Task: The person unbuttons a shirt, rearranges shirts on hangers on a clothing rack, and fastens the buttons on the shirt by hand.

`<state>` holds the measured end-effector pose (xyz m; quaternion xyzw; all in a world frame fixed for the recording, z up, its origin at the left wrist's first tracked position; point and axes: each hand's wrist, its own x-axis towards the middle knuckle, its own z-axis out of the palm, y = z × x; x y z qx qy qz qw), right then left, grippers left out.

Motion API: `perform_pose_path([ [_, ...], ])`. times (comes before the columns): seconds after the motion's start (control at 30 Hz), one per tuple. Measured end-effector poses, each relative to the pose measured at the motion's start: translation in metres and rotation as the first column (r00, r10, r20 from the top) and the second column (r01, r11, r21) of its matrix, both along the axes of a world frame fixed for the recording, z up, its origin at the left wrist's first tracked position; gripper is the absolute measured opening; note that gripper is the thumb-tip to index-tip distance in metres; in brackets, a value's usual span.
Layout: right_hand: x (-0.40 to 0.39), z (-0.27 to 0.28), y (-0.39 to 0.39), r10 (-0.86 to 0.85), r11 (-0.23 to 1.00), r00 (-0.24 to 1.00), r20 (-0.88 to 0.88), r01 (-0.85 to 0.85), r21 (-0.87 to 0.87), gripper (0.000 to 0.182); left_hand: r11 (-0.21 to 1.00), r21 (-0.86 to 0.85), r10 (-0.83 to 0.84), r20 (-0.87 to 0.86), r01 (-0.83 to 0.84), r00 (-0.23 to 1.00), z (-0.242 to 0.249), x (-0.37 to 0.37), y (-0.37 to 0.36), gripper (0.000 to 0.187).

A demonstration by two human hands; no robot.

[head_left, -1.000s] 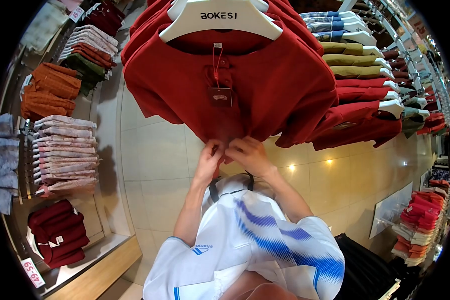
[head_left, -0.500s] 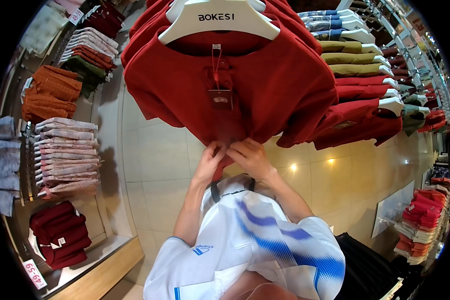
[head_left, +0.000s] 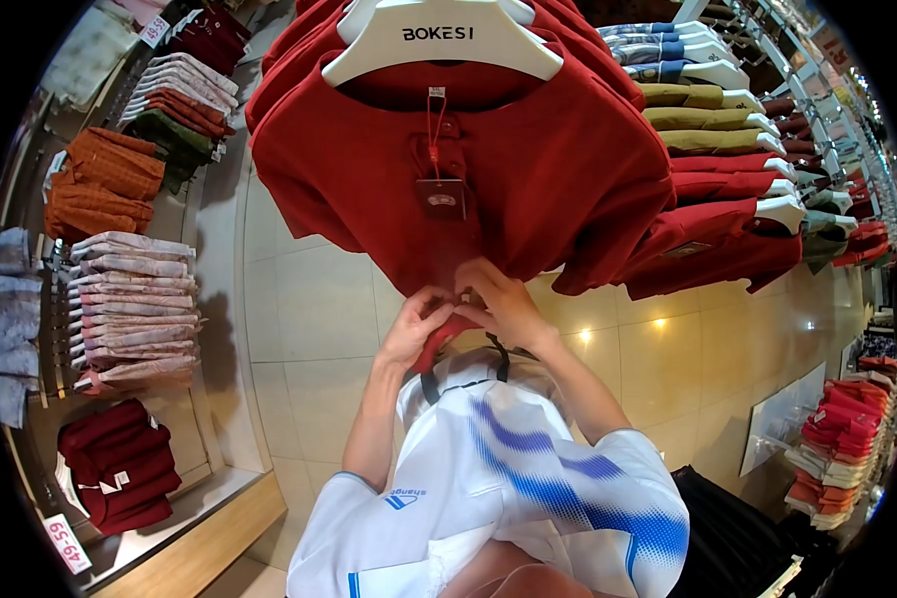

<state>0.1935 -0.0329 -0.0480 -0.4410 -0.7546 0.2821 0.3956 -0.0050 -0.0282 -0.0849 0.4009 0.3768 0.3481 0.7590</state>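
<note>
A red shirt (head_left: 369, 169) hangs in front of me on a white hanger (head_left: 439, 42) marked BOKESI. A dark tag (head_left: 441, 199) dangles on a red string at its collar. At the lower front of the shirt, my left hand (head_left: 417, 324) pinches the red cloth between thumb and fingers. My right hand (head_left: 498, 304) is right beside it, fingers bent and closed on the same part of the shirt. A red flap of cloth shows below the fingertips. Small details between the fingertips are hidden.
More red shirts (head_left: 713, 239) and olive shirts (head_left: 703, 118) hang at the right. Patterned shirts (head_left: 135, 309) and orange garments (head_left: 105, 184) hang on the left wall rack. A wooden ledge (head_left: 204, 538) lies at lower left, and black garments (head_left: 733, 538) at lower right.
My right hand has turned, its fingers now higher on the cloth. My left hand has shifted slightly down, and more of the red flap shows below the hands.
</note>
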Motion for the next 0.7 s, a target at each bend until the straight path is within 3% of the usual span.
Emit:
perform_pose_path([
  [0.1,0.001,0.003,0.004,-0.011,0.998,0.999,-0.048,0.008,-0.066,0.027,0.995,0.089,-0.031,-0.068,0.037,0.997,0.008,0.002,0.000,0.018],
  [0.2,0.008,-0.008,0.008,0.101,0.995,0.995,0.005,-0.101,0.024,0.028,0.978,0.199,-0.028,-0.173,0.062,0.984,0.012,0.007,-0.001,0.017],
  [0.27,0.011,-0.011,0.008,0.085,0.994,0.990,0.117,-0.092,0.058,0.023,0.970,0.237,-0.007,-0.219,0.060,0.976,0.016,0.008,-0.002,0.015],
  [0.37,0.012,-0.017,0.008,0.068,0.997,0.995,0.074,-0.071,0.031,0.018,0.951,0.301,0.031,-0.331,0.074,0.943,0.015,0.009,-0.002,0.010],
  [0.43,0.010,-0.011,0.008,0.054,0.997,0.997,0.062,-0.057,0.045,0.016,0.823,0.567,0.170,-0.313,0.040,0.934,0.004,0.012,0.001,0.009],
  [0.7,0.005,-0.008,0.008,-0.039,0.998,0.999,-0.036,0.041,0.040,0.011,0.628,0.778,0.326,-0.301,0.033,0.896,0.004,0.021,0.005,0.010],
])
